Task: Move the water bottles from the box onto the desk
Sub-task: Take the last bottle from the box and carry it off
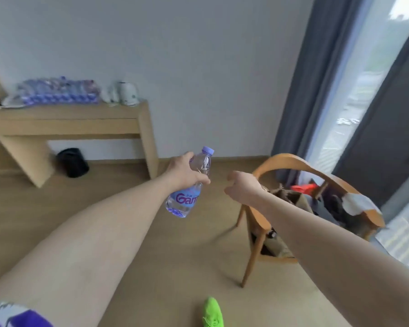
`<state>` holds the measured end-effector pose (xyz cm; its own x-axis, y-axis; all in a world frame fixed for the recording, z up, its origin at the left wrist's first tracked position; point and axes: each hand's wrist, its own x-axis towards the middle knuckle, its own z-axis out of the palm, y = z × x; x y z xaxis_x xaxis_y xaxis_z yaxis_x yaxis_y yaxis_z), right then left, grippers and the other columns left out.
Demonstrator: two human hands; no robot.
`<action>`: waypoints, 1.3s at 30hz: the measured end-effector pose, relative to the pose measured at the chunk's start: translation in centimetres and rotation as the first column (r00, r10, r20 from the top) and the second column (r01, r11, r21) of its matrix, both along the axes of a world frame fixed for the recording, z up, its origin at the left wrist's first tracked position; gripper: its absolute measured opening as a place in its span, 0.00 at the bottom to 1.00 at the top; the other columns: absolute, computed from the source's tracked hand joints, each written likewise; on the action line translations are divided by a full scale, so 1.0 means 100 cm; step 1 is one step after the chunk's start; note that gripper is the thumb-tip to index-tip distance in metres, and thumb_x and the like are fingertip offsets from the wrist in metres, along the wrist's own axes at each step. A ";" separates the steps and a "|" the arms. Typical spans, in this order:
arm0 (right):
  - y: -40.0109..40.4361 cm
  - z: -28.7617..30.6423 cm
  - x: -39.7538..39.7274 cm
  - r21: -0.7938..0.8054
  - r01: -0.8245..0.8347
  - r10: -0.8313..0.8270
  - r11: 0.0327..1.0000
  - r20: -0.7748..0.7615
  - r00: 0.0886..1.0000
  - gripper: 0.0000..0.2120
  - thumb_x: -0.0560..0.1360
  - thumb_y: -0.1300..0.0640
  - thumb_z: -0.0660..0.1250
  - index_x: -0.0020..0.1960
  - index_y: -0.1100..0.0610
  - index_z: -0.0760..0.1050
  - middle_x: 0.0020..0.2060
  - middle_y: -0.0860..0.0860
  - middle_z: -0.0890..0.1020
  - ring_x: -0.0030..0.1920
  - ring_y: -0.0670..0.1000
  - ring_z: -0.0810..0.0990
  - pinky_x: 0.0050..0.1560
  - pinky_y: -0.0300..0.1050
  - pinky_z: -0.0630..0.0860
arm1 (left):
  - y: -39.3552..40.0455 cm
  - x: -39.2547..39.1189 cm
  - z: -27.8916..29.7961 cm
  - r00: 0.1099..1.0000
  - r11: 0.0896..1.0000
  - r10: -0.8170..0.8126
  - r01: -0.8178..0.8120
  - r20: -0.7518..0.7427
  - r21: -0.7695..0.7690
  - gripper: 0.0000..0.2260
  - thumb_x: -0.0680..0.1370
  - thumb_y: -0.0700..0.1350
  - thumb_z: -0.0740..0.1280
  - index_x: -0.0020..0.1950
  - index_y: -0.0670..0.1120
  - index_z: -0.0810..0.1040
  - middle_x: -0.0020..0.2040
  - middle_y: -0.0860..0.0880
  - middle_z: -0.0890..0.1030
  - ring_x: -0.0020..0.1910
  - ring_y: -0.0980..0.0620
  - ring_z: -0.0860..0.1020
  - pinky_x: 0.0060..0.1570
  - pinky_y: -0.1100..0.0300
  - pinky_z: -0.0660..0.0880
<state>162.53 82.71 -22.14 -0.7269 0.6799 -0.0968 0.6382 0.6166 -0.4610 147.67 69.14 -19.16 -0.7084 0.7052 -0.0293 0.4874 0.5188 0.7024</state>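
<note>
**Bottle in transit toward the desk, carried in one hand**

Nearest the camera, a bright green shoe (212,312) stands on the wooden floor (132,244), with a purple-and-white garment (17,315) at the lower left corner of the view; both bare forearms reach forward over the floor. The left hand (185,172) grips a clear water bottle (189,185) about its upper body, fingers wrapped round it, purple cap uppermost and the bottle tilted, held in the air well apart from the desk; the right hand (242,186) holds nothing, its fingers loosely curled, beside a wooden chair (291,161) loaded with a cardboard box (300,201) and other clutter, the contents too blurred to name. Farther off, a dark bin (73,162) sits under the desk (71,116); on the desk's top, toward its left end, lies a mass of bottles (57,92), seemingly stacked; at its right end stands a white kettle (128,93).

Probable risks: the one-handed hold on a smooth, tilted bottle may slip during the walk; the crowded left end leaves little room, so a hasty placement could topple neighbours or roll a bottle off the front edge; setting down too near the right end could knock the kettle.
</note>
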 end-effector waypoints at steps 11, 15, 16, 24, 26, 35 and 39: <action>-0.009 0.012 -0.279 -0.045 -0.349 0.347 0.936 -0.041 0.937 0.24 0.75 0.56 0.67 0.71 0.52 0.73 0.63 0.55 0.80 0.63 0.57 0.78 0.55 0.43 0.74 | -0.056 -0.213 0.009 0.931 0.929 0.366 -0.366 0.002 0.053 0.31 0.59 0.56 0.83 0.59 0.52 0.76 0.51 0.53 0.83 0.51 0.50 0.82 0.42 0.60 0.76; -0.018 0.010 -0.364 -0.042 -0.470 0.470 0.882 -0.006 0.883 0.19 0.75 0.58 0.66 0.66 0.55 0.75 0.57 0.55 0.82 0.57 0.58 0.80 0.52 0.46 0.79 | -0.071 -0.277 0.010 0.882 0.880 0.471 -0.470 0.002 0.064 0.27 0.59 0.55 0.83 0.50 0.52 0.73 0.47 0.52 0.83 0.47 0.51 0.81 0.43 0.58 0.78; -0.022 0.010 -0.383 -0.039 -0.493 0.493 0.869 0.009 0.870 0.18 0.75 0.58 0.65 0.64 0.56 0.76 0.55 0.56 0.82 0.56 0.58 0.81 0.52 0.47 0.80 | -0.076 -0.291 0.010 0.869 0.867 0.495 -0.494 0.004 0.067 0.27 0.59 0.56 0.83 0.48 0.52 0.72 0.46 0.53 0.83 0.45 0.53 0.81 0.40 0.59 0.76; -0.069 -0.010 -0.526 -0.105 -0.624 0.630 0.774 0.042 0.775 0.22 0.74 0.56 0.66 0.68 0.58 0.73 0.58 0.54 0.80 0.52 0.56 0.80 0.47 0.46 0.80 | -0.123 -0.405 -0.010 0.779 0.779 0.627 -0.626 -0.001 0.034 0.30 0.58 0.57 0.82 0.51 0.50 0.70 0.49 0.51 0.82 0.45 0.51 0.82 0.44 0.55 0.81; -0.078 -0.013 -0.553 -0.127 -0.631 0.638 0.766 0.029 0.769 0.25 0.74 0.56 0.66 0.71 0.55 0.72 0.60 0.54 0.79 0.53 0.55 0.80 0.46 0.44 0.78 | -0.131 -0.431 -0.012 0.779 0.779 0.627 -0.626 -0.003 0.039 0.31 0.58 0.58 0.81 0.53 0.52 0.71 0.50 0.54 0.81 0.47 0.52 0.82 0.44 0.56 0.80; -0.134 -0.018 -0.751 -0.087 -0.634 0.638 0.768 0.025 0.769 0.24 0.75 0.54 0.67 0.71 0.54 0.73 0.64 0.52 0.79 0.63 0.56 0.78 0.48 0.42 0.73 | -0.175 -0.629 -0.013 0.811 0.811 0.584 -0.582 -0.023 0.063 0.35 0.59 0.57 0.82 0.63 0.55 0.73 0.52 0.59 0.79 0.52 0.53 0.80 0.51 0.55 0.80; -0.156 -0.001 -0.833 -0.069 -0.611 0.612 0.789 0.007 0.791 0.18 0.75 0.55 0.66 0.65 0.53 0.76 0.55 0.52 0.81 0.52 0.54 0.78 0.44 0.42 0.72 | -0.198 -0.715 0.001 0.820 0.820 0.571 -0.569 -0.034 0.060 0.37 0.59 0.58 0.82 0.65 0.55 0.72 0.53 0.57 0.79 0.54 0.51 0.80 0.54 0.54 0.80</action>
